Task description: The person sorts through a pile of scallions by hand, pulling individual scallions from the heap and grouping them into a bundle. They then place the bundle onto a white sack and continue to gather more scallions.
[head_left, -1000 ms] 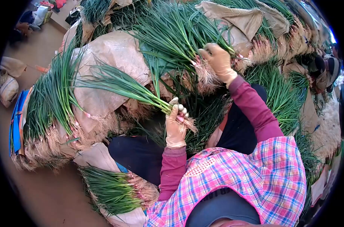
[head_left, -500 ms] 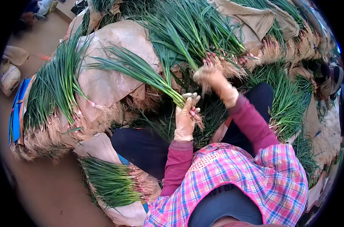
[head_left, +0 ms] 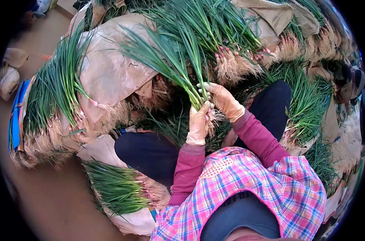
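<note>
My left hand (head_left: pixel 198 125), in a pale glove, is closed round the lower stems of a bunch of green onions (head_left: pixel 172 74), whose pinkish bulbs and roots stick out beside the fingers. My right hand (head_left: pixel 225 102), gloved too, touches the left one and pinches a green onion stalk at the right side of the same bunch. The long leaves point up and to the left. Just beyond my right hand, a pile of green onions (head_left: pixel 214 32) lies with its roots towards me.
More green onions (head_left: pixel 64 88) lie on a sheet (head_left: pixel 106 68) at the left. A smaller stack (head_left: pixel 118 188) rests on sacking at the lower left. Loose green onions (head_left: pixel 307 100) lie beyond my right knee (head_left: pixel 272 108). My left knee (head_left: pixel 142 154) is below the sheet.
My right hand has come down and left from the pile to my left hand, bringing a stalk to the bunch. The bunch's leaves have swung more upright.
</note>
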The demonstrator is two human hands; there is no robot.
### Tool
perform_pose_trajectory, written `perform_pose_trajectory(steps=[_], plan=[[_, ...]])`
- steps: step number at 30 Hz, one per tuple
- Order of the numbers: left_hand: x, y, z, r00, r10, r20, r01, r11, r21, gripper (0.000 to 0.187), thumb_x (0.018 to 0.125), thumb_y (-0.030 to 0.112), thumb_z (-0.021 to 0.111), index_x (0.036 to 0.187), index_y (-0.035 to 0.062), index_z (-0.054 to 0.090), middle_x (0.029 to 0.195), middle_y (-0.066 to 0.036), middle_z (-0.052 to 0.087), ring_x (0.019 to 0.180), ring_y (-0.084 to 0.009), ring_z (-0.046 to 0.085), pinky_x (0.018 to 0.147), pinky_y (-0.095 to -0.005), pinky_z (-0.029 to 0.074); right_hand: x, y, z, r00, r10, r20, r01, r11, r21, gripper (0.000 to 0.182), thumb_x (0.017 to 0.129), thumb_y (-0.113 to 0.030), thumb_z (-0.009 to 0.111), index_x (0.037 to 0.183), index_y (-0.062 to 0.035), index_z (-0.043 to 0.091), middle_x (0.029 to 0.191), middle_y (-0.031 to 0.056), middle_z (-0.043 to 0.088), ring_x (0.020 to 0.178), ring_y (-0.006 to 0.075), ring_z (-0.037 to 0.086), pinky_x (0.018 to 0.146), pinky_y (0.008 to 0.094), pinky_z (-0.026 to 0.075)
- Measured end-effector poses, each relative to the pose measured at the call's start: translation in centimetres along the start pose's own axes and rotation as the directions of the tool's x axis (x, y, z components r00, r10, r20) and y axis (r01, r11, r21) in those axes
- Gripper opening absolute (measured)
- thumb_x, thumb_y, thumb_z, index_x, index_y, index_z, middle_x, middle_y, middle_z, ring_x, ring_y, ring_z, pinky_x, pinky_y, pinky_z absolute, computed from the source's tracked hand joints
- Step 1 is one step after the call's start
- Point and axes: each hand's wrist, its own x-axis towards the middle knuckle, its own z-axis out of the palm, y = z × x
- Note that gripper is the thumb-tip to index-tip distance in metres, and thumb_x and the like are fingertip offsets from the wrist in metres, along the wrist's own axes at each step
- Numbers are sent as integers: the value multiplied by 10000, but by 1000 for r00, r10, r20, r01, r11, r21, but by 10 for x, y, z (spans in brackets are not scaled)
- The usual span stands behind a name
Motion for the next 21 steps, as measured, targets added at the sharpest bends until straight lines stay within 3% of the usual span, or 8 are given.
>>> perform_pose_trajectory(steps=[2,6,10,12,16,18,20,21], plan=[[2,1,1,1000,-3,-17,4,999,38,150,916,96,586,1035,8,606,718,1,576,500,-35,410,466,-161,364,5,15,-15,998,-7,-70,8,1000,8,282,947,-201,562,1159,-18,591,790,-20,610,674,60,570,597,218,498],[4,-13,-11,998,-55,9,55,982,-182,110,917,104,596,996,26,588,688,-5,549,517,-63,469,446,-189,387,35,25,-71,983,-160,94,74,803,592,322,951,-44,483,1224,125,454,942,74,600,726,82,593,627,134,522],[8,-15,-16,985,-173,18,169,930,-327,111,924,107,587,996,22,588,686,-5,530,527,-84,488,453,-210,409,2,-3,-3,987,124,98,-134,985,106,332,948,-106,530,1243,42,502,962,58,627,770,97,605,711,233,544],[12,-17,-20,987,-141,82,160,935,-316,140,933,116,574,1034,20,592,696,0,520,545,-78,476,469,-204,400,8,8,-20,979,111,173,-131,986,106,293,947,-126,540,1210,4,536,959,46,632,778,100,601,738,279,537],[7,-11,-15,964,-180,196,247,879,-407,270,953,143,545,1188,10,550,716,22,461,567,-64,390,489,-196,341,32,18,-52,980,-137,145,42,853,521,173,955,-120,529,1087,-23,585,919,5,630,716,73,565,631,207,491],[1,-2,-7,939,-156,308,291,837,-464,290,956,160,544,1203,8,536,709,27,429,570,-67,375,490,-200,327,23,-1,-44,970,-210,-120,200,976,-89,175,962,-153,531,1057,-27,607,896,4,632,720,66,564,616,196,475],[6,-1,-8,949,-169,267,279,845,-456,269,961,186,541,1167,12,548,682,30,413,572,-74,377,492,-207,332,14,-3,-39,976,133,170,-139,990,22,263,969,-236,533,1094,-16,608,936,30,647,725,61,563,649,198,478],[8,-4,-10,940,-207,273,314,839,-445,259,963,207,542,1138,16,555,669,34,407,565,-75,372,489,-209,330,11,2,-36,974,118,192,-133,989,70,282,968,-244,534,1114,-12,602,954,35,649,711,64,559,649,205,480]])
